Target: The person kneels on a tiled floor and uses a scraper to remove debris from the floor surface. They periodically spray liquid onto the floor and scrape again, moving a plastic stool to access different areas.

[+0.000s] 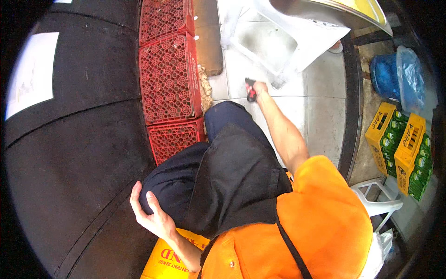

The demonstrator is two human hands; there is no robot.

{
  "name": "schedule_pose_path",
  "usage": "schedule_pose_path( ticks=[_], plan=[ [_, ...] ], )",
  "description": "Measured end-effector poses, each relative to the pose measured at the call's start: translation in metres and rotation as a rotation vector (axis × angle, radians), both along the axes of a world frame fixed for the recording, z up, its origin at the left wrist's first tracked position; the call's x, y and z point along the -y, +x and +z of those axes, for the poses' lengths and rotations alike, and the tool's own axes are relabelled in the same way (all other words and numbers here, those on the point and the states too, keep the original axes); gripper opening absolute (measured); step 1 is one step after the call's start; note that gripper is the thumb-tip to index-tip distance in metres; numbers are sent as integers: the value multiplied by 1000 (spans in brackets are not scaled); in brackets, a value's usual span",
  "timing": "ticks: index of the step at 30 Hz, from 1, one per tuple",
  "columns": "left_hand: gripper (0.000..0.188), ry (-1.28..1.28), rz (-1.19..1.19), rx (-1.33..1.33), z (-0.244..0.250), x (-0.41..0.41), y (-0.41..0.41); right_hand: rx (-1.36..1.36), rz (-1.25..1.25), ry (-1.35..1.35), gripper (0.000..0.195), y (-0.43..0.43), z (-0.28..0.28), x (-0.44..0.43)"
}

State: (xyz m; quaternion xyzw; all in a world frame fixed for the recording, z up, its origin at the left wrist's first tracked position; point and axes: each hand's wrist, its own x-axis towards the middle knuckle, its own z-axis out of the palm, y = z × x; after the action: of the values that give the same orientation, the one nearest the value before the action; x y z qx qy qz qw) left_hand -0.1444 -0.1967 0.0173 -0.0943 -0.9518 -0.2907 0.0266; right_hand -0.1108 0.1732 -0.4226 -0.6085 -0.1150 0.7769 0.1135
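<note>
My right hand [261,88] is stretched out over the white tiled floor [324,122], shut on a small black-and-red object [250,91]; blur hides what kind of object it is. Beyond that hand stands a white plastic chair [296,59]. Down at the left, my left hand [155,218] is beside my left knee, fingers apart and holding nothing. Dark trousers [174,181] and a black apron [233,174] cover my bent legs. Below my left forearm is a yellow container [163,258] with red lettering.
Red plastic crates [167,80] line the dark wall [87,150] at my left. At right are yellow crates [407,157] of green bottles, a blue bucket [385,76] and a white plastic stool [378,202]. A yellow-topped surface [373,14] juts in at top right.
</note>
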Motion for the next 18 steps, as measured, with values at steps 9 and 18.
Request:
schedule_pose_path(
  ticks=[9, 18],
  plan=[
    [31, -34, 8, -16, 3, -3, 1, 45, 37, 18, 33, -10, 16, 13],
    [30, 11, -25, -28, 0, -9, 3, 7, 39, -25, 29, 0, 13, 10]
  ],
)
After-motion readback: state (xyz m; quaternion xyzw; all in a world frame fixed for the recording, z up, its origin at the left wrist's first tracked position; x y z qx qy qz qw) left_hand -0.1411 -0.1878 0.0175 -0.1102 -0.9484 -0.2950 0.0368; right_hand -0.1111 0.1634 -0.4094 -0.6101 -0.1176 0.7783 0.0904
